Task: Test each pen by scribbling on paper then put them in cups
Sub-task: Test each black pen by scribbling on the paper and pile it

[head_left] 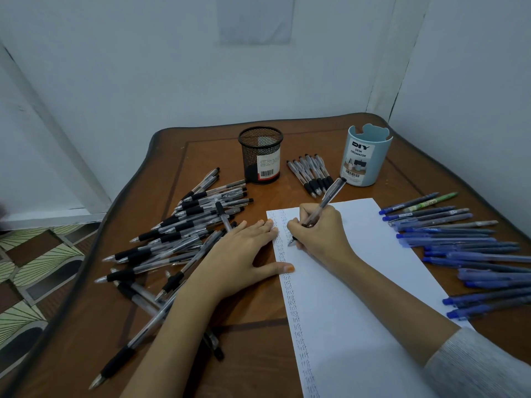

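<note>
On your wooden tabletop the white paper lies under both hands: your left hand rests flat on its left edge, held straight, while your right hand curls its fingers round a black-grip pen, tip on the sheet.

This recording has 1 view, so no second view shares any part of the scene. The head camera sits above the near edge of the desk and faces forward and down at a steep angle. It is close. The left hand and right hand lie near frame centre. The wide-angle lens bows the desk edges. The upper half shows the wall behind the desk. Patterned floor shows at the lower left.
</note>
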